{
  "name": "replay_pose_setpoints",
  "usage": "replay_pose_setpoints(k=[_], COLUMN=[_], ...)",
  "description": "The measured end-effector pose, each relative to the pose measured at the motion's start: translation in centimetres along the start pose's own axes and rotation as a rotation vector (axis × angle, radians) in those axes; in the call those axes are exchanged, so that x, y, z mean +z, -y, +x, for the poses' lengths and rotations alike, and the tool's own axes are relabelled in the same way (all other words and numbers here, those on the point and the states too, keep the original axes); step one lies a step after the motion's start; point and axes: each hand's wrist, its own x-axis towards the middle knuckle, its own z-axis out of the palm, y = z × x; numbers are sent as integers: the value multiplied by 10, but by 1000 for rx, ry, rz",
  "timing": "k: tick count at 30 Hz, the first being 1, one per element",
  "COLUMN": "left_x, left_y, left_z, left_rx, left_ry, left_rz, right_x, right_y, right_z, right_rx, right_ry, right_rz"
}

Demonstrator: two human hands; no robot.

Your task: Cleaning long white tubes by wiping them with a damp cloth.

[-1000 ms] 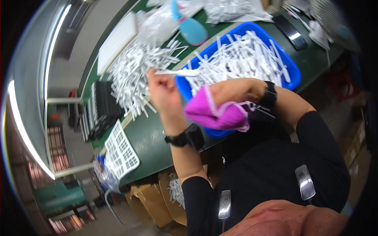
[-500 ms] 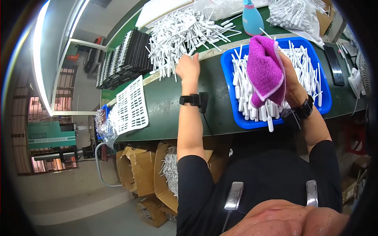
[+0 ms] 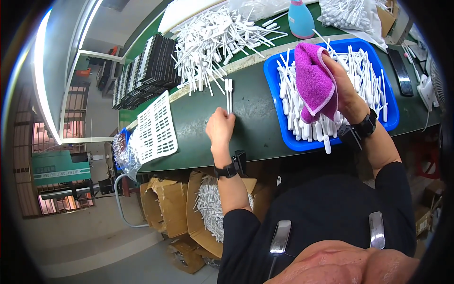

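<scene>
Over the green table, my left hand [image 3: 220, 127] is closed on thin white plastic sticks [image 3: 229, 90], seemingly two, whose wider ends point away from me. Beyond it lies a heaped pile of similar white sticks [image 3: 213, 40]. A purple towel [image 3: 316, 81] with a pale edge is gripped in my right hand [image 3: 348, 92], with most of those fingers hidden behind the cloth. Both are above a blue tray [image 3: 273, 90] filled with white sticks [image 3: 366, 80], one of which pokes over the near rim.
Stacked black racks [image 3: 158, 61] and a white slotted sheet [image 3: 158, 128] lie to the left. At the back stand a blue spray bottle [image 3: 301, 20] and a bag of white pieces [image 3: 347, 16]. A dark phone [image 3: 401, 73] lies right. Cardboard boxes [image 3: 172, 203] sit below the table's front edge.
My left hand has come back from the pile toward me, with white sticks now showing in its fingers. My right hand stays over the tray with the towel, almost unmoved.
</scene>
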Motion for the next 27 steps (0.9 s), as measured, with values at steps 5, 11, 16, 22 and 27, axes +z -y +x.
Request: replay_pose_setpoints(k=[5,11,16,22,27], left_x=[0,13,7,-29,-17], left_y=[-10,-32,-27,-49,-56], left_z=[15,62,86,65,42], left_rx=[66,239,320,313,135], left_ry=[-345,-233,-20,36,273], left_rz=[-166,-63,-2,-731,-1696], right_x=[-8,-6,-6,-2,-7], right_y=[2,-2,-4,-2,1], right_z=[4,6,7,4,5], right_rx=[-14,-43,-14,-35,-14], right_ry=[34,29,1,-28,30], right_rz=[-23,-44,-26,-33,-29])
